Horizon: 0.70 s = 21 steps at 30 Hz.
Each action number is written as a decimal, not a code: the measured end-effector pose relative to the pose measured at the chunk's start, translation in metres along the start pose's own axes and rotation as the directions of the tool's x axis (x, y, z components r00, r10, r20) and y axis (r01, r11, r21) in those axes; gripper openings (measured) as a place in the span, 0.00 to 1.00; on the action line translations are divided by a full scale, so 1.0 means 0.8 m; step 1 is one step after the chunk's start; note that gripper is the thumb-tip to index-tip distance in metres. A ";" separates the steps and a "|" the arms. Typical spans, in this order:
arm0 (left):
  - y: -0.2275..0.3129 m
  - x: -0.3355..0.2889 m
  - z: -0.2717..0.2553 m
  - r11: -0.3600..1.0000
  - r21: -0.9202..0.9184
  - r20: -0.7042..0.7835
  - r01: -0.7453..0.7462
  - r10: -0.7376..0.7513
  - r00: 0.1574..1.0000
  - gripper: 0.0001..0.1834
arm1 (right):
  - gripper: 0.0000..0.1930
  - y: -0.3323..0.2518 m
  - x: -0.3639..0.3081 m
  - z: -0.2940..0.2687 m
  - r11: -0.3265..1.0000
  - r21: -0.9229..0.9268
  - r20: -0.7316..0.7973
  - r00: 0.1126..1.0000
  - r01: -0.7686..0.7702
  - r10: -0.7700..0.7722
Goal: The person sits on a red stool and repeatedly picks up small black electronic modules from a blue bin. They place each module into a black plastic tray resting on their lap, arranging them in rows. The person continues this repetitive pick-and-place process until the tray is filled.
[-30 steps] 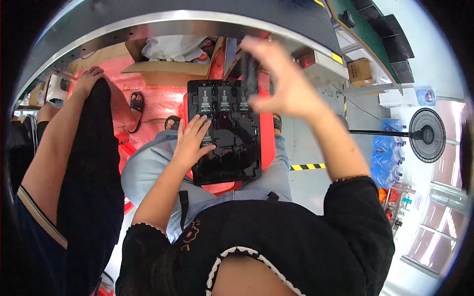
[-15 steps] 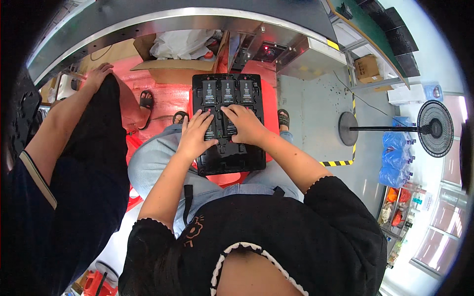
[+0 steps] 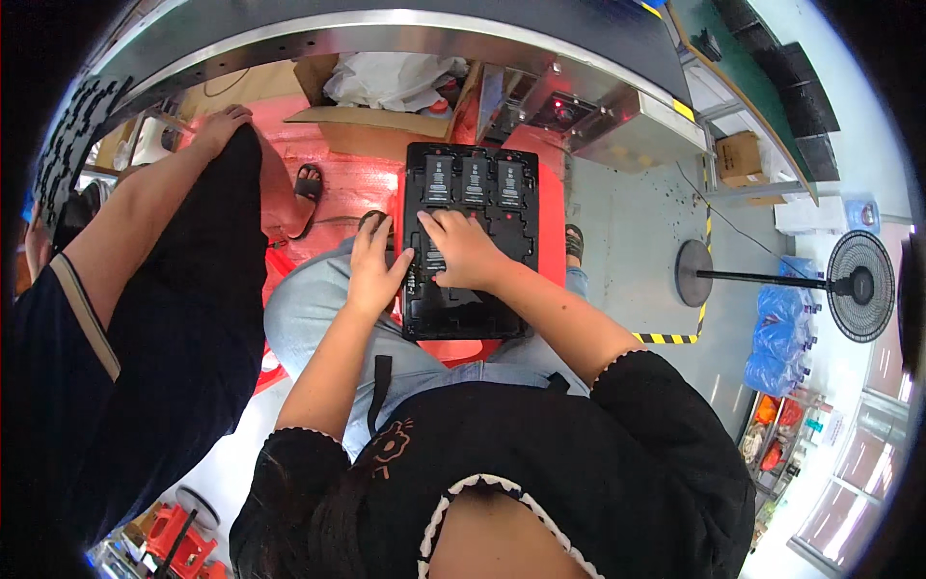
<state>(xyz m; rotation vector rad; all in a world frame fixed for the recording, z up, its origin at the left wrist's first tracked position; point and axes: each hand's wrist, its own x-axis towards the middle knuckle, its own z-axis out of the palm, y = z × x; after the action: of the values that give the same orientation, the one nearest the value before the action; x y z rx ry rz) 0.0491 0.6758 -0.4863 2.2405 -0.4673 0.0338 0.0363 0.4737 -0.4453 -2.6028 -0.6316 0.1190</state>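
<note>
A black moulded tray (image 3: 473, 316) lies in front of me, on top of a red stool (image 3: 551, 217). Three flat black batteries with pale print, the middle one (image 3: 475, 180) among them, fill its far row. My right hand (image 3: 467, 253) reaches over the tray's middle, finger and thumb at opposite ends of another flat battery (image 3: 433, 259) in the left column. Much of the second row is hidden beneath that hand. At the tray's left edge rests my left hand (image 3: 373, 275), fingers stretched and apart, nothing in it. The tray's near part shows bare moulded pockets.
To my left sits another person (image 3: 183, 251) in dark clothes, a hand on the knee. A metal-edged bench (image 3: 386, 24) crosses ahead, with a cardboard box (image 3: 371, 130) of white plastic under it. A metal box (image 3: 637, 130) and a standing fan (image 3: 858, 285) are on the right.
My left hand has shifted from over the left-column battery to the tray's left edge. My right hand has moved from the middle column to the left one. The whole view has shifted slightly.
</note>
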 end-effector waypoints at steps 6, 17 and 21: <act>-0.007 -0.012 0.002 0.999 -0.006 -0.051 0.032 -0.032 0.998 0.35 | 0.53 -0.006 0.021 -0.004 0.986 -0.165 0.206 0.977 -0.029 0.063; 0.019 -0.035 0.031 0.992 0.036 0.129 0.118 -0.122 0.984 0.36 | 0.53 -0.012 -0.027 -0.016 0.996 0.039 -0.198 0.976 -0.082 0.088; 0.067 -0.017 0.009 0.953 0.284 0.244 -0.110 0.039 0.969 0.38 | 0.52 -0.001 -0.090 -0.092 0.972 0.169 -0.216 0.956 -0.164 0.199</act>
<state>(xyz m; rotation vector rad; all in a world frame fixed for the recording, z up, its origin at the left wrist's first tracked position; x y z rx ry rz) 0.0174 0.6434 -0.4540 2.5330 -0.7170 -0.1335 -0.0142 0.4115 -0.3812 -2.4749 -0.2878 -0.0768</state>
